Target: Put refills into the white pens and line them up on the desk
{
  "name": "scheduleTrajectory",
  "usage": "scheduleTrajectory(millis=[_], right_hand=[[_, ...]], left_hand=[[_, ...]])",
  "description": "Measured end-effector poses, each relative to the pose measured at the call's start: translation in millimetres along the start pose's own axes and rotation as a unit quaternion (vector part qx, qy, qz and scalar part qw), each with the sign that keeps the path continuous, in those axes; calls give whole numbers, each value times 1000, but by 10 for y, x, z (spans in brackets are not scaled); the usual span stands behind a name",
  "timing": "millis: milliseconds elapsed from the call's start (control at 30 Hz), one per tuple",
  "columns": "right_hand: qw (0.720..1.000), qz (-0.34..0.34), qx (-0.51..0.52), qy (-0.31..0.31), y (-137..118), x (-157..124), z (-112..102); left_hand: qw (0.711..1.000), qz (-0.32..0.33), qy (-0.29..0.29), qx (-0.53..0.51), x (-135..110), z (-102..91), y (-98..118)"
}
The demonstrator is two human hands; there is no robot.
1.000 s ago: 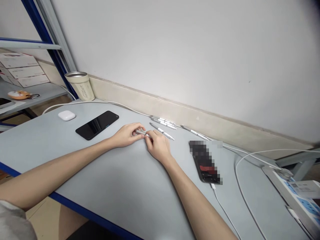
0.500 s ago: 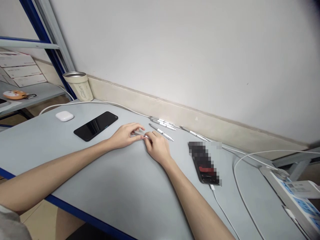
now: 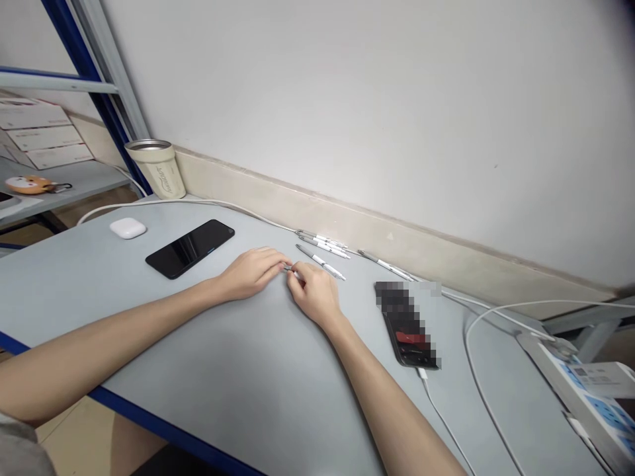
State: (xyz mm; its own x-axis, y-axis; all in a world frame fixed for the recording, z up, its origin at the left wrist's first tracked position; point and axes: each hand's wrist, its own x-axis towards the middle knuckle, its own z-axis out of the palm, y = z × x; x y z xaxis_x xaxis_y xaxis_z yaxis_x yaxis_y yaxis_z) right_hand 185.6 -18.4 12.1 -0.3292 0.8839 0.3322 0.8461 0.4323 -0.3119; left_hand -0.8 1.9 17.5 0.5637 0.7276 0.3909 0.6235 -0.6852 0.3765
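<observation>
My left hand and my right hand meet near the middle of the table, both closed around a slim pen. Only a short grey piece of it shows between my fingertips; the rest is hidden. Just behind my right hand lies a white and grey click pen. Beyond that one, a couple of similar pens rest close together by the wall. Another pen lies farther right along the wall.
On the left are a black phone, a white earbud case and a cream tumbler. To the right, a second phone is plugged into a white cable. A power strip sits at the right edge.
My left fingers, looser before around the pen, have closed down over it and moved slightly toward my right hand. Less of the pen shows now. My right hand stays nearly in place.
</observation>
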Motion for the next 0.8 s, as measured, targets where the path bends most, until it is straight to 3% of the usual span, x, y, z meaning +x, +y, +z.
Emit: scheduleTrajectory(millis=[167, 467, 800], right_hand=[[1000, 12, -6, 9, 7, -6, 1], [999, 41, -8, 24, -9, -6, -13], [1000, -8, -7, 5, -5, 3, -23]], left_hand=[[997, -13, -17, 69, -1, 13, -42], [998, -64, 14, 24, 0, -67, -46], [999, -10, 22, 46, -7, -39, -75]])
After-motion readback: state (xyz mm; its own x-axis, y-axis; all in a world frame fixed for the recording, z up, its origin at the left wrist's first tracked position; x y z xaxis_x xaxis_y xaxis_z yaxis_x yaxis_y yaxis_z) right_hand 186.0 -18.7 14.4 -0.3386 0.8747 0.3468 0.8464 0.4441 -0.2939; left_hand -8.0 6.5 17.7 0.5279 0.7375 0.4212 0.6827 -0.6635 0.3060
